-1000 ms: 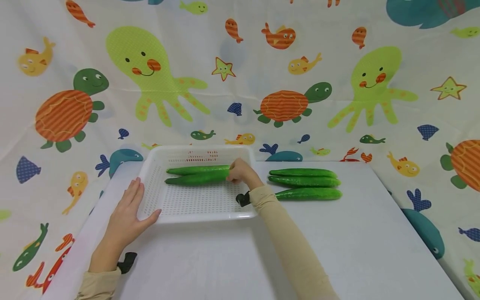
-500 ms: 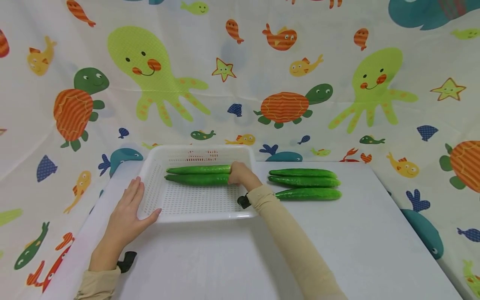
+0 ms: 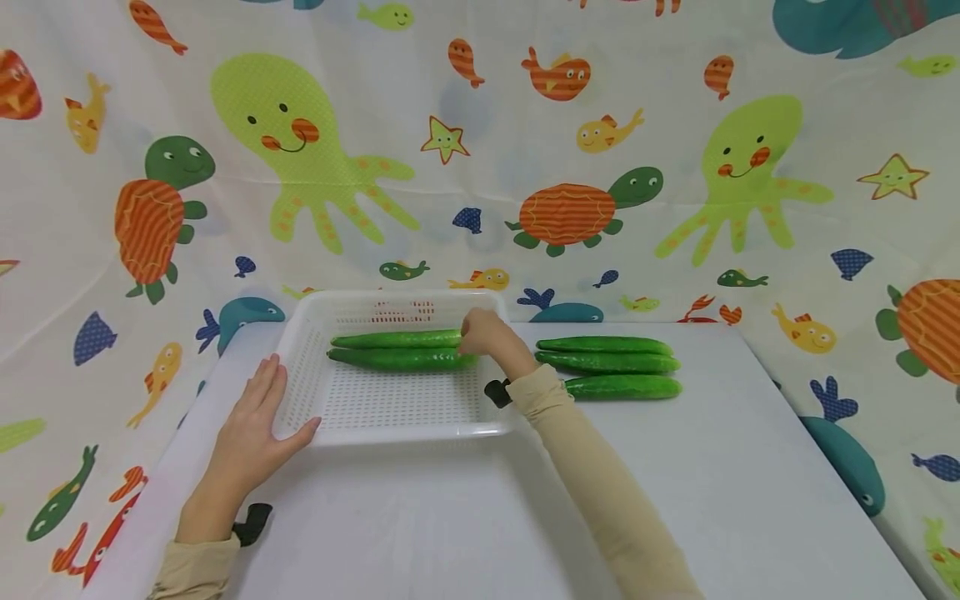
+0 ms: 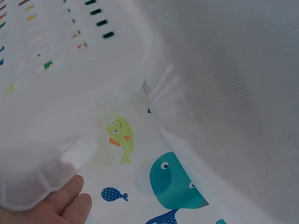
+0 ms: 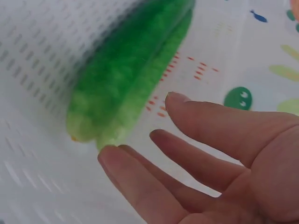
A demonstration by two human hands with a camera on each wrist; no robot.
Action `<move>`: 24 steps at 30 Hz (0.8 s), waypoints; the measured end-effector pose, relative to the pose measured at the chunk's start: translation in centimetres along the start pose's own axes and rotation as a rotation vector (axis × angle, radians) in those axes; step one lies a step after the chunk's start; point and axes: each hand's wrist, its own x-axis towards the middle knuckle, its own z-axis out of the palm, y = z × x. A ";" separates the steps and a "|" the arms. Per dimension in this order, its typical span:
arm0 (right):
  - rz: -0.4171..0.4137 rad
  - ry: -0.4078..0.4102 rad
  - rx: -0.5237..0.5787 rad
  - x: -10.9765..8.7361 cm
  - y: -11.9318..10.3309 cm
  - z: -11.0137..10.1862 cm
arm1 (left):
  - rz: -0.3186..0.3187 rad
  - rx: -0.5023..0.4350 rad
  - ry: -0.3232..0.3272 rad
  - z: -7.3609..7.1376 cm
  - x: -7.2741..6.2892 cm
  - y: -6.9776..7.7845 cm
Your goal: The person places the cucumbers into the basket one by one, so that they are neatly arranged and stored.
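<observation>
Two green cucumbers lie side by side in a white perforated plastic basket (image 3: 420,432): a front cucumber (image 3: 397,359) and a rear cucumber (image 3: 393,339). My right hand (image 3: 493,340) is over the basket's right end, beside the cucumbers' pale tips. In the right wrist view that hand (image 5: 205,163) has its fingers and thumb spread with nothing between them, fingertips right by the pale ends. My left hand (image 3: 251,429) rests along the basket's left side, fingers straight and thumb at the front corner. The left wrist view shows its fingertips (image 4: 77,205) at the basket's rim (image 4: 28,203).
Three more cucumbers (image 3: 607,363) lie on the white table (image 3: 420,517) to the right of the basket, partly behind the right sleeve. A curtain (image 3: 480,167) printed with sea animals hangs behind the table.
My right hand has let go of the front cucumber, which now lies straighter beside the rear one, and has lifted slightly up and right. My left hand has stayed in place.
</observation>
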 end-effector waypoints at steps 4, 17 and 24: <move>-0.019 -0.022 0.078 -0.9 0.1 -1.6 | 0.002 0.002 0.001 0.0 -0.1 0.0; -0.239 0.192 0.197 -6.6 1.8 -4.2 | 0.001 0.012 0.006 -0.1 -0.7 0.1; -0.302 0.366 0.216 -11.4 3.1 -5.9 | 0.014 0.003 0.018 -0.1 -0.9 0.4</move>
